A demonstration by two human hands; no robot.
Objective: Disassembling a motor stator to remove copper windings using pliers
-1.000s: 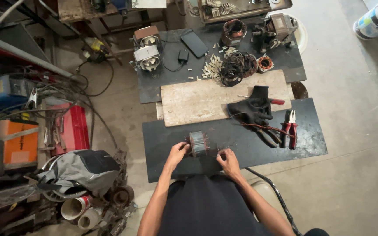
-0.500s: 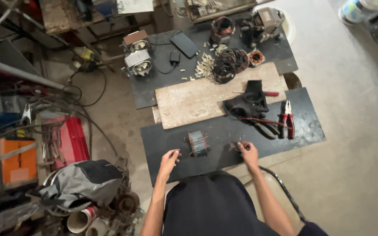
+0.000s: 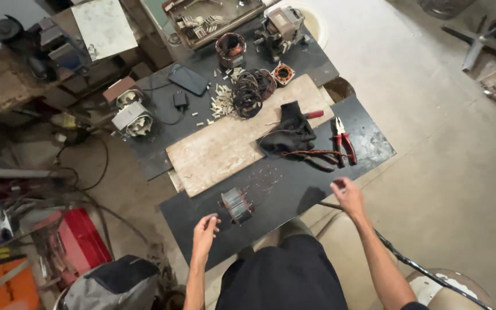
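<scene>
A low black tabletop of dark boards stands on a bare concrete floor in a cluttered workshop, with a pale wooden board laid across its middle. Near the tabletop's near edge sits a small motor stator with copper windings, standing free. The left hand hovers just beside it at the near edge, fingers loosely spread, holding nothing. The right hand is well apart to the right, at the near edge, fingers lightly curled; whether it pinches anything cannot be told. Farther back lie red-handled pliers, a black glove and a coil of wire. The floor to the right lies open; the left side is crowded with a red toolbox and cables.
</scene>
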